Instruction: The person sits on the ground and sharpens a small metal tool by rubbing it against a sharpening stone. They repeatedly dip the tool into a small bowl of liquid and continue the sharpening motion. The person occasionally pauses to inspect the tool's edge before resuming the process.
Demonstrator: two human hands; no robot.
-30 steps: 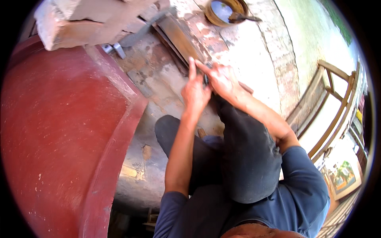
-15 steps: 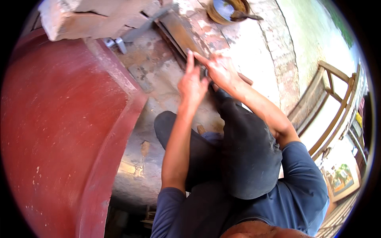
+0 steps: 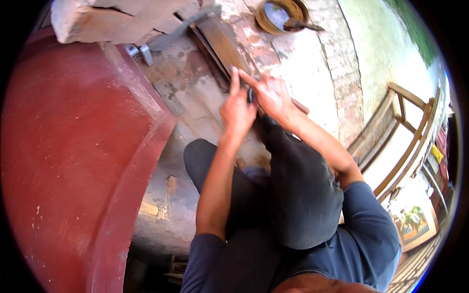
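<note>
The paved ground (image 3: 305, 61) spread beneath you, its brickwork pale and sunlit toward the right and patchy and darker toward the left. A large red panel (image 3: 83, 151) with a raised border filled the left side, well apart from your hands. Your legs in dark trousers (image 3: 305, 195) were bent below your arms, the right knee standing out in front of your navy shirt (image 3: 371, 219). At upper left, a rough masonry block (image 3: 107, 24) jutted in above the red panel, and at far right stood a wooden frame (image 3: 422, 124) of long rails and crosspieces. Below that frame, a framed picture (image 3: 415, 225) leaned at a tilt.

The long brown slab (image 3: 221, 41) lay ahead of you, running from the upper middle down to your fingertips. Beyond it, to the right, sat a round bowl (image 3: 261, 19) containing liquid, with a dark-ended tool (image 3: 305, 25) across its rim.

Your right hand (image 3: 272, 97) and left hand (image 3: 238, 111) were close together at the slab's near end, both index fingers stretched forward, their tips nearly meeting. The other fingers were curled in; you cannot tell from this view what they gripped. A brown rod (image 3: 300, 106) showed past your right hand, and a small dark piece (image 3: 250, 95) between the two hands.
</note>
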